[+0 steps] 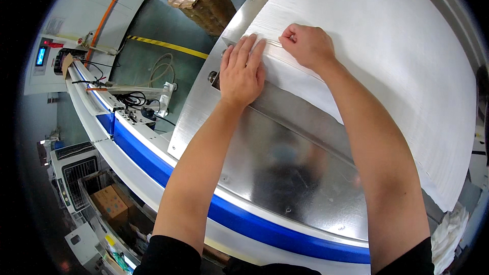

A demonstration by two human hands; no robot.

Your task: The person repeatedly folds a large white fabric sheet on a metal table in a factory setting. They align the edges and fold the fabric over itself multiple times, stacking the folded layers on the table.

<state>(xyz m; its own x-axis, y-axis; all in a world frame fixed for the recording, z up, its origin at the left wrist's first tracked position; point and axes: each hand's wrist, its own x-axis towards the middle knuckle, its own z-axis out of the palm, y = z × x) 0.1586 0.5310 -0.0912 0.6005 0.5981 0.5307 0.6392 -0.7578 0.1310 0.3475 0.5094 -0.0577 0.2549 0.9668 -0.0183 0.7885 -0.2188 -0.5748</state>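
Observation:
A large stack of thin white sheets (392, 40) lies on a shiny metal table (239, 158), its near edge along a raised metal strip (300, 131). Fingers stretched out, my left hand (240, 74) rests flat where the strip meets the stack's left corner. Just to its right, my right hand (309, 47) is closed over the stack, thumb and fingers curled together. Thin pale ridges, perhaps sheet edges, run between the two hands. Whatever the right fingertips pinch, if anything, is hidden. A small metal knob (212, 77) sits beside my left wrist.
Blue-and-white machine edging (254, 224) curves along the near side. Cables (133, 99) and a white machine with a lit display (41, 56) stand at the left. A tape-wrapped brown bundle (204, 5) is on the floor beyond. Crumpled white material (449, 234) hangs lower right.

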